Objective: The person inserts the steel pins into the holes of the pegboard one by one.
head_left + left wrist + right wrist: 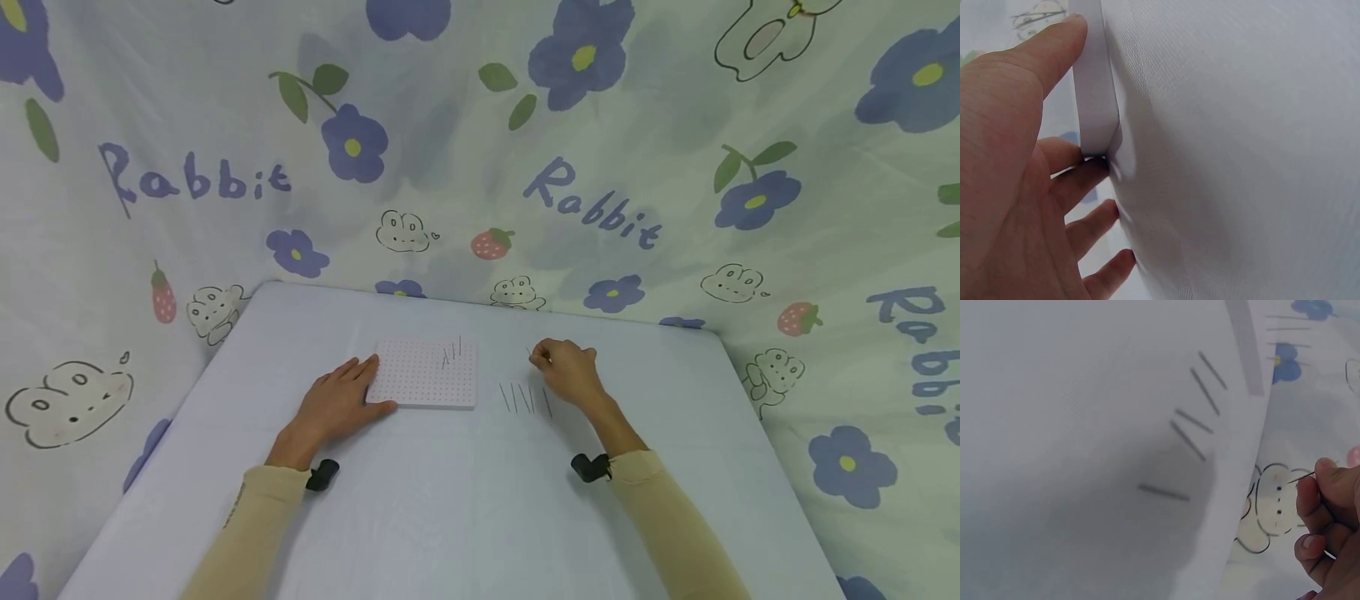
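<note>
A white pegboard (405, 379) with rows of small holes lies flat on the table. Several thin dark pins (460, 346) stand up from its far right part. My left hand (335, 402) rests at the board's near left corner, thumb along the front side and spread fingers by the left side. To the right of the board, my right hand (570, 372) is raised over the table. Its thumb and index finger pinch one thin metal pin (1300, 478), whose tip points out past the fingertips. Several loose pins (505, 397) lie in a row between board and right hand.
The white-covered table (420, 517) ends at the back against a hanging cloth (450, 167) printed with flowers and rabbits. A small black device (591, 467) sits at the right wrist, and a similar black device (323, 475) at the left.
</note>
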Tool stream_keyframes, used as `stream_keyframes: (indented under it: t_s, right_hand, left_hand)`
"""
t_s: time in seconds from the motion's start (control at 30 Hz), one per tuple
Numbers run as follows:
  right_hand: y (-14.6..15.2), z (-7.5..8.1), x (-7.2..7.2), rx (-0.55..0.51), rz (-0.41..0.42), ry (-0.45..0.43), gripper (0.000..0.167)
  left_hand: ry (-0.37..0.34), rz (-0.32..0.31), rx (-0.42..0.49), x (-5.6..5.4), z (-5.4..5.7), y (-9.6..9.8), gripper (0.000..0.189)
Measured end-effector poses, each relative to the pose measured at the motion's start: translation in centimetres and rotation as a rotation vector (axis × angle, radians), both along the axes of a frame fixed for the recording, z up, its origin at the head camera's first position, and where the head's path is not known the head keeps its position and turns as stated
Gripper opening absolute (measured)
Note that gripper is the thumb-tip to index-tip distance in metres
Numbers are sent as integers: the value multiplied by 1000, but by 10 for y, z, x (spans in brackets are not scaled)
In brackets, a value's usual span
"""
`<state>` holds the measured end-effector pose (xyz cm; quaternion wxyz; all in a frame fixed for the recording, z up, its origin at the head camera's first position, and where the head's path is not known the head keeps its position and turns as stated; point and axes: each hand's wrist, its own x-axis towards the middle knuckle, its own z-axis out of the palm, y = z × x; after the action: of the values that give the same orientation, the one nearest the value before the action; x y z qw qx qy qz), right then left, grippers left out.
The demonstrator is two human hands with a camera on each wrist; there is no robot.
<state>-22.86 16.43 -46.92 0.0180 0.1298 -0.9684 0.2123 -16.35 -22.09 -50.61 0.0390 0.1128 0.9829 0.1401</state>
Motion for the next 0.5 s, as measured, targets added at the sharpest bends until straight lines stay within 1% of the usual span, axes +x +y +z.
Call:
stream_keyframes:
  t_s: [0.2,0.3,0.5]
  right_hand:
    - [-24,6,-2,-64,44,34,16]
    - [-38,7,-3,-64,69,55,15]
    - [-63,8,-2,-35,109,67,15]
  left_hand:
    - [-7,-1,-7,-2,-2,-2,97]
    - [-9,-3,-11,-2,-2,-2,97]
    - [-13,-4,-7,-2,-2,-2,96]
